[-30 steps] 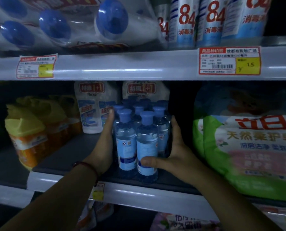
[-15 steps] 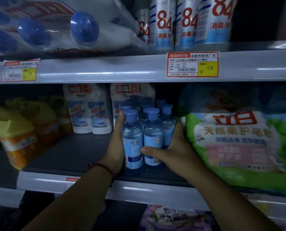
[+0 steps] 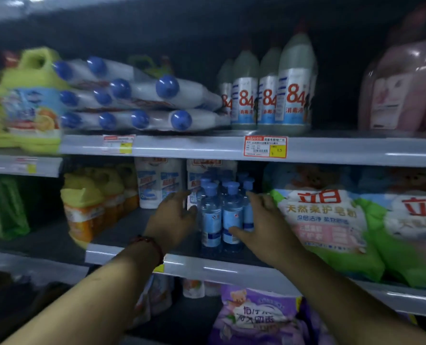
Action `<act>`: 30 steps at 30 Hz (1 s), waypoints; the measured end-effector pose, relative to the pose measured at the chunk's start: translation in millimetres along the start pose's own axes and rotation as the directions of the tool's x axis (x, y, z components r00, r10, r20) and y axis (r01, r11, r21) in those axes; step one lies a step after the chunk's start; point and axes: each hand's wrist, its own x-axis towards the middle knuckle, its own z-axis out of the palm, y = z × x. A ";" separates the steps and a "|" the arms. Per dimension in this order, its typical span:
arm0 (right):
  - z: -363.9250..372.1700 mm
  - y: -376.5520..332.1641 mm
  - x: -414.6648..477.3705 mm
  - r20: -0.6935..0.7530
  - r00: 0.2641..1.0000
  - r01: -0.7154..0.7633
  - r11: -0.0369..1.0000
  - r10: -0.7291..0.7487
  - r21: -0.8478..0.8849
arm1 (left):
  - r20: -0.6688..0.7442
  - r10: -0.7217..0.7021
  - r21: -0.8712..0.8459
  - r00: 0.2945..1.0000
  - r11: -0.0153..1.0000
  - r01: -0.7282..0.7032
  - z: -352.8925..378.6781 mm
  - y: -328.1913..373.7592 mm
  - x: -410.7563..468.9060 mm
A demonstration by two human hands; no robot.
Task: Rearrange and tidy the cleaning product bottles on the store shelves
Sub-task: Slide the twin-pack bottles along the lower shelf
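The shelf (image 3: 207,268) carries the bottles (image 3: 222,212) near its front edge, with a bag (image 3: 331,220) crowding them from 3 o'clock. I'd press the cluster evenly from both sides, keeping it upright. The left grip (image 3: 172,215) at 9 o'clock and the right grip (image 3: 264,227) at 3 are spread, holding nothing. Blur hides any contact, and the rear bottles are masked.

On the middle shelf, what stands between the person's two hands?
The cluster of small clear blue-capped bottles, as the head view shows; the left hand and the right hand flank it on either side.
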 end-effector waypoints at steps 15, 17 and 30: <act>-94.7 -137.2 5.6 -0.279 0.829 0.483 0.872 -0.484 -0.080 | -0.162 0.428 0.411 0.889 0.848 -0.334 -168.2 67.1 -54.5; -103.2 -150.1 24.2 -0.356 0.796 0.496 0.864 -0.490 -0.081 | -0.238 0.470 0.408 0.850 0.842 -0.352 -187.6 70.7 -44.5; -120.3 -169.9 139.3 0.019 0.956 0.293 0.952 -0.292 -0.088 | -0.187 0.350 0.489 0.918 0.843 -0.222 -229.4 54.0 62.8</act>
